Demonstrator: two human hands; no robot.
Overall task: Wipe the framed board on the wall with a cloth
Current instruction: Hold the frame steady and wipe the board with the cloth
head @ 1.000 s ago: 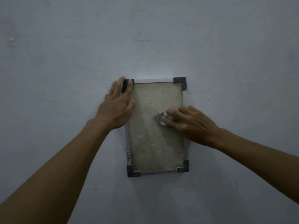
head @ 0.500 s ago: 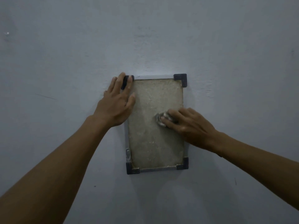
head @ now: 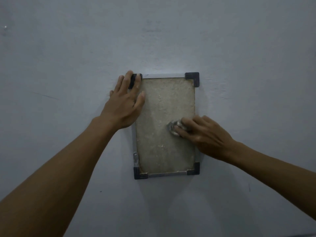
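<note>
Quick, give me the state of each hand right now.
Left hand: open, flat against the framed board's upper left corner, holding nothing.
Right hand: closed on the cloth, pressing it to the board.

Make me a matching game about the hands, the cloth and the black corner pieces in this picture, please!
Things:
1. left hand
2. right hand
3. cloth
4. top right corner cap

Places or states:
A. bare, with nothing touching it
B. lies flat over the framed board's top left corner
C. bunched up small, pressed on the board's right half
D. fingers push the wad against the board

Pairs: 1-B, 2-D, 3-C, 4-A
</note>
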